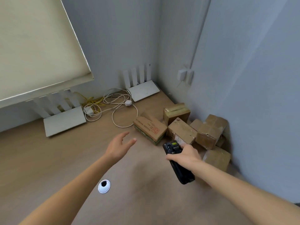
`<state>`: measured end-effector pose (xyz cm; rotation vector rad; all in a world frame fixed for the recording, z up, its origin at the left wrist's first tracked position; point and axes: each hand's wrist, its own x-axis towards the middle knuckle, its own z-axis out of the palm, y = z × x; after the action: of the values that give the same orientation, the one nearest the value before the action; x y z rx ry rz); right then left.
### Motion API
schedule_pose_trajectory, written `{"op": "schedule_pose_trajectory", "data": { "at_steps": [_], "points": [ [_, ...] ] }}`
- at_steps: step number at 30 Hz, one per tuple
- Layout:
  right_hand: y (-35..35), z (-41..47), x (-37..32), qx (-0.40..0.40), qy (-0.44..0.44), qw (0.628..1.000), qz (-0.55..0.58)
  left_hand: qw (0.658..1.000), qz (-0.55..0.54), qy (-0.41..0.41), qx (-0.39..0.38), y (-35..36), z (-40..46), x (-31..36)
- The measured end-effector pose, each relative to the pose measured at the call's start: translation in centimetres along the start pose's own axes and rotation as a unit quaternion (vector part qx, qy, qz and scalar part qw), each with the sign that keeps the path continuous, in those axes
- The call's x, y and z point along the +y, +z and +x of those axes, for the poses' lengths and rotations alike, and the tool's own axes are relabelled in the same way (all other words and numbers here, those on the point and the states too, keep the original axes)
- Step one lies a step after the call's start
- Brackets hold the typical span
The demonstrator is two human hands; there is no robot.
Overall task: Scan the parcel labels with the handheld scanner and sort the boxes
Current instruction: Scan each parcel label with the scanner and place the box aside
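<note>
Wooden desk (48,159), grey corner walls (243,62), blind (32,46).

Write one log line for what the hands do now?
right hand: grips scanner | left hand: open, reaching toward boxes | desk

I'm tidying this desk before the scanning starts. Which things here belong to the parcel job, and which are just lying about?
For the job:
- handheld scanner, gripped by the right hand
- cardboard boxes piled in the corner
- left hand, open, reaching toward them

Lying about:
- two white routers
- tangled cables
- cable grommet in the desk
</note>
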<state>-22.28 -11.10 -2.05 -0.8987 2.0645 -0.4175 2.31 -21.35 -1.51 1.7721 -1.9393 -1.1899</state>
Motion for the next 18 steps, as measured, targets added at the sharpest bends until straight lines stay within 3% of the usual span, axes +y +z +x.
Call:
{"op": "schedule_pose_trajectory", "data": {
  "at_steps": [4,10,18],
  "points": [
    [1.4,7.8,-1.4,-0.001,-0.009,1.0,0.004,1.0,0.028,-0.005,-0.007,2.2,8.3,-0.3],
    [3.5,15.9,-2.8,0.017,-0.031,0.999,0.04,0.999,-0.019,-0.046,-0.015,5.4,17.7,-1.4],
    [4.6,18.1,-1.9,0.023,-0.024,0.994,0.106,0.991,-0.088,-0.1,-0.013,6.8,20.3,-2.9]
  ]
}}
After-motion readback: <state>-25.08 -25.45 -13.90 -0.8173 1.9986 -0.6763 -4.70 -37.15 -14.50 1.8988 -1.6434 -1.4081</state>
